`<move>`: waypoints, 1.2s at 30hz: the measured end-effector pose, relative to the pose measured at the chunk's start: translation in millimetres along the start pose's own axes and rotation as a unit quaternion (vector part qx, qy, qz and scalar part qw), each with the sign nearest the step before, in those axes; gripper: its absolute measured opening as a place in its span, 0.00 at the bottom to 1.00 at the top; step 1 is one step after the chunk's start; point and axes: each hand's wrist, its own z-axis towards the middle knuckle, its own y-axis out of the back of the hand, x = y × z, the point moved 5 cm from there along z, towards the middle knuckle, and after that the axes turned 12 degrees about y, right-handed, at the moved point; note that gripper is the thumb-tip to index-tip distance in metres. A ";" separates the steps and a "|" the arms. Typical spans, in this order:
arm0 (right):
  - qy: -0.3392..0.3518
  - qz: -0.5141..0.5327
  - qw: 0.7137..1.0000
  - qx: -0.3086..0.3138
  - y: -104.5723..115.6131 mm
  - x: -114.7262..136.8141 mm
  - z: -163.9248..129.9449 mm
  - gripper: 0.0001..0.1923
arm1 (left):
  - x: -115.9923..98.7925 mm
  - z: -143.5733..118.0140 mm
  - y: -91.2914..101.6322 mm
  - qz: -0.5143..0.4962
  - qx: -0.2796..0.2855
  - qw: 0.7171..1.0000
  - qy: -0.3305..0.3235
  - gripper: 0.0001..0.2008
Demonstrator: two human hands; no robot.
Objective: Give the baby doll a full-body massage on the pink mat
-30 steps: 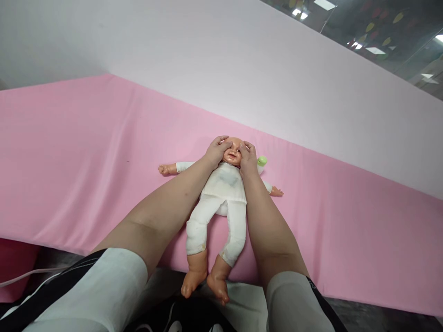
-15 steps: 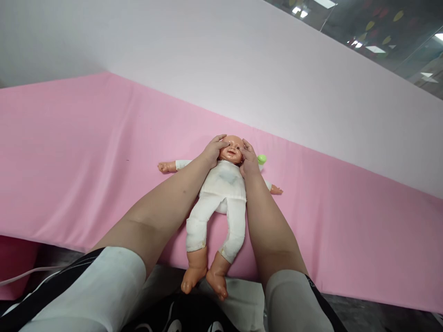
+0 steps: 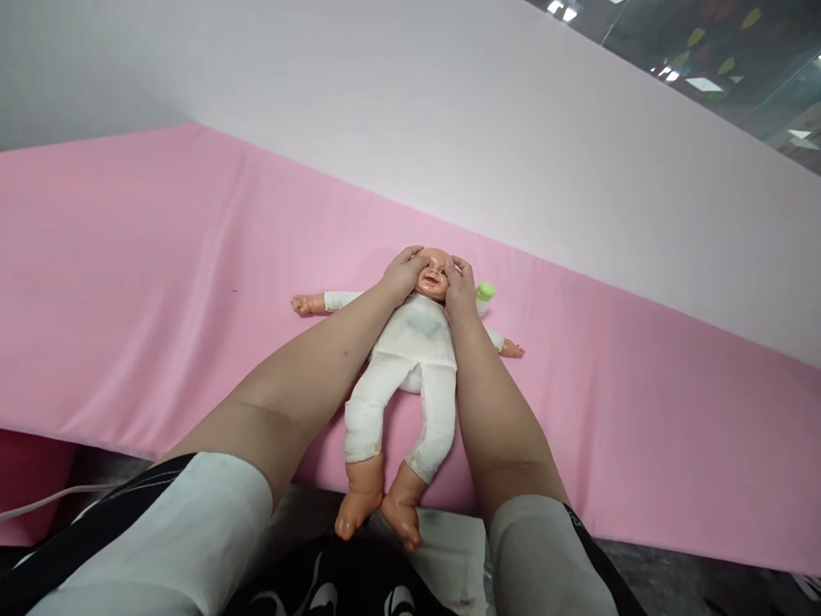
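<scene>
A baby doll (image 3: 416, 338) with a hard plastic head and a white cloth body lies on its back on the pink cover. Its arms are spread sideways and its feet point toward me, over the near edge. My left hand (image 3: 406, 272) curves around one side of its head, and my right hand (image 3: 460, 287) cups the other side. Both thumbs rest on its face near the eyes; the fingers behind the head are partly hidden. Just right of my right hand is a small bottle with a light green cap (image 3: 486, 291), its body partly covered.
The pink cover (image 3: 641, 411) spreads over a long table against a white wall (image 3: 385, 111). Dark glass with light reflections is at upper right. A white cable (image 3: 70, 490) runs at lower left beside a red surface (image 3: 32, 479).
My thumbs have slid slightly upward on the doll's face, while both hands stay around its head. The camera view has shifted a little. The doll's body lies as before.
</scene>
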 end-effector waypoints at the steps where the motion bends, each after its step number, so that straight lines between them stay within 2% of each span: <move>1: 0.010 -0.013 1.000 0.003 0.9 -0.8 0.8 0.23 | -1.5 -1.3 2.1 0.028 -0.008 0.999 -0.015 0.25; 4: 0.047 -0.080 0.995 0.019 4.3 4.1 -1.5 0.23 | -12.5 -14.0 9.5 0.168 -0.060 0.979 -0.100 0.23; 7: 0.076 -0.210 0.975 0.016 12.2 18.5 -12.7 0.24 | -24.4 -36.0 11.1 0.309 -0.105 0.928 -0.176 0.25; 10: 0.098 -0.336 0.937 0.024 19.9 37.4 -29.5 0.26 | -28.4 -55.7 10.3 0.389 -0.108 0.893 -0.201 0.27; 12: 0.117 -0.367 0.921 0.062 20.5 48.1 -39.6 0.28 | -27.4 -64.3 11.3 0.414 -0.088 0.882 -0.207 0.28; 14: 0.119 -0.369 0.916 0.105 19.5 54.1 -46.2 0.31 | -25.4 -69.2 13.8 0.415 -0.056 0.883 -0.212 0.29; 17: 0.087 -0.353 0.920 0.146 18.0 54.8 -47.9 0.42 | -23.2 -70.4 17.7 0.392 -0.005 0.896 -0.209 0.31; 19: 0.070 -0.341 0.925 0.152 17.5 53.3 -45.5 0.47 | -22.8 -68.4 19.4 0.376 0.008 0.905 -0.199 0.30; 23: 0.047 -0.344 0.928 0.135 18.9 50.6 -40.7 0.50 | -21.6 -62.7 20.8 0.359 -0.004 0.915 -0.184 0.28; 26: 0.039 -0.363 0.923 0.121 19.2 52.9 -40.7 0.48 | -18.7 -58.0 23.2 0.349 -0.013 0.921 -0.170 0.28; 29: 0.050 -0.383 0.912 0.137 15.5 58.5 -42.3 0.40 | -15.7 -53.1 26.9 0.330 -0.006 0.932 -0.150 0.28; 32: 0.057 -0.402 0.903 0.142 15.2 61.5 -42.6 0.37 | -13.9 -49.5 30.0 0.312 0.002 0.940 -0.136 0.28; 36: 0.058 -0.381 0.912 0.142 19.7 57.2 -41.1 0.35 | -10.9 -46.5 32.4 0.310 -0.009 0.943 -0.123 0.30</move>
